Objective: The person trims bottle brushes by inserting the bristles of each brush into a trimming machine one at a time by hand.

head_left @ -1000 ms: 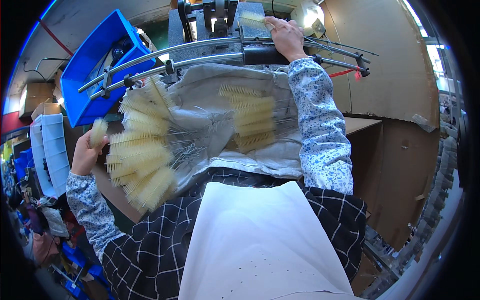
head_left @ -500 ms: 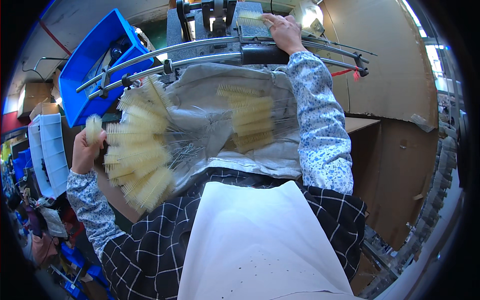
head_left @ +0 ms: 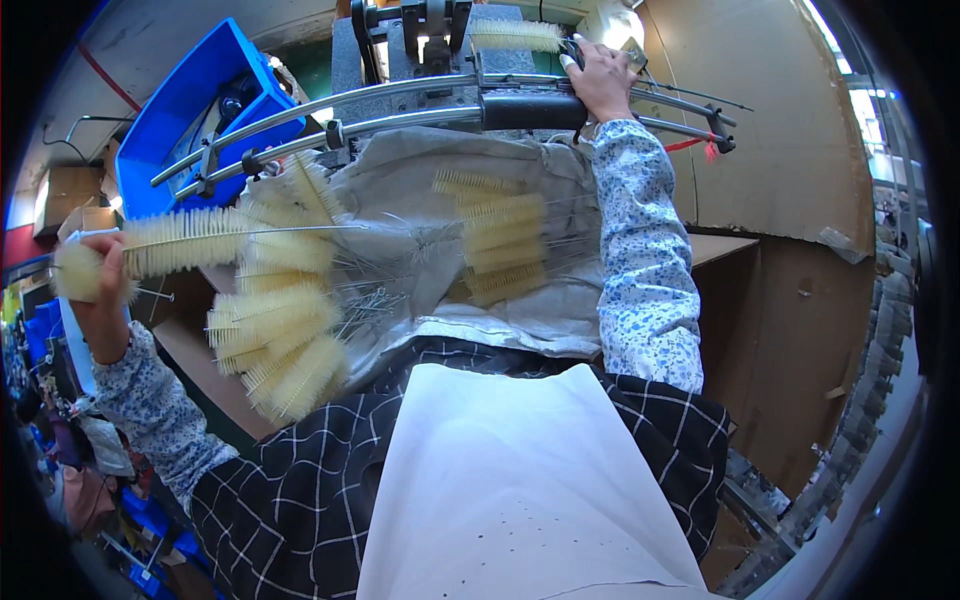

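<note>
My left hand (head_left: 104, 300), out at the far left, is closed around a long pale-yellow bristle brush (head_left: 185, 241) with a twisted wire stem pointing right. A round-looking bristle head (head_left: 78, 272) also shows at that hand. My right hand (head_left: 603, 84) is up at the machine, its fingertips closed at the wire end of another bristle brush (head_left: 517, 36), which lies sideways across the machine. On a grey cloth (head_left: 400, 170) over my lap rest a fanned pile of brushes (head_left: 285, 320) at the left and a smaller stack (head_left: 503, 235) at the right.
Two curved metal rails (head_left: 400, 121) with a black sleeve (head_left: 533, 111) cross between me and the machine (head_left: 430, 60). A blue bin (head_left: 190, 130) stands at the far left. Cardboard panels (head_left: 770, 130) rise at the right, beside a lamp (head_left: 618, 28).
My left hand has moved outward to the left, drawing a long brush off the pile. My right hand has shifted right along the machine's brush, uncovering more of its bristles.
</note>
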The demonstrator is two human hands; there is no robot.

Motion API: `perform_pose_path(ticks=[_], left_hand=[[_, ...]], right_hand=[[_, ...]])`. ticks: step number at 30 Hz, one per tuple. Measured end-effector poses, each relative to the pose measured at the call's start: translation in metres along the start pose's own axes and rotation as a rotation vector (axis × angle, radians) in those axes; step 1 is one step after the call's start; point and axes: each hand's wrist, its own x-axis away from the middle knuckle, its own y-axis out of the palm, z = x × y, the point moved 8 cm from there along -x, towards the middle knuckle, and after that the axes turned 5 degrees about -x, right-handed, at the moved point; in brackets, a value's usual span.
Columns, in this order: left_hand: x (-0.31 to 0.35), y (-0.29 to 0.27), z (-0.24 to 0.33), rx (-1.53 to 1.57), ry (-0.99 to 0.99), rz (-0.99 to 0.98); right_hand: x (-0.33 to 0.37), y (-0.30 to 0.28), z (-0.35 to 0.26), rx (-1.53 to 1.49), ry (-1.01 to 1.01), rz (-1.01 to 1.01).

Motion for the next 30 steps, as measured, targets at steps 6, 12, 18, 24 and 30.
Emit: perform_pose_path(ticks=[6,12,18,24,30], left_hand=[[-0.01,-0.001,0.001,0.082,0.019,0.059],[-0.007,-0.01,0.004,0.096,-0.022,0.098],[-0.008,-0.015,0.004,0.158,-0.032,0.043],[-0.016,-0.002,0.008,0.188,-0.047,0.05],[-0.028,0.029,0.043,0.157,0.116,-0.02]], right_hand=[[0.003,-0.001,-0.009,-0.169,-0.032,0.091],[0.008,0.002,-0.045,-0.172,-0.077,0.141],[0.008,0.009,-0.076,-0.211,-0.056,0.113],[0.013,0.009,-0.119,-0.17,-0.016,0.035],[0.013,0.015,-0.145,-0.21,-0.048,0.088]])
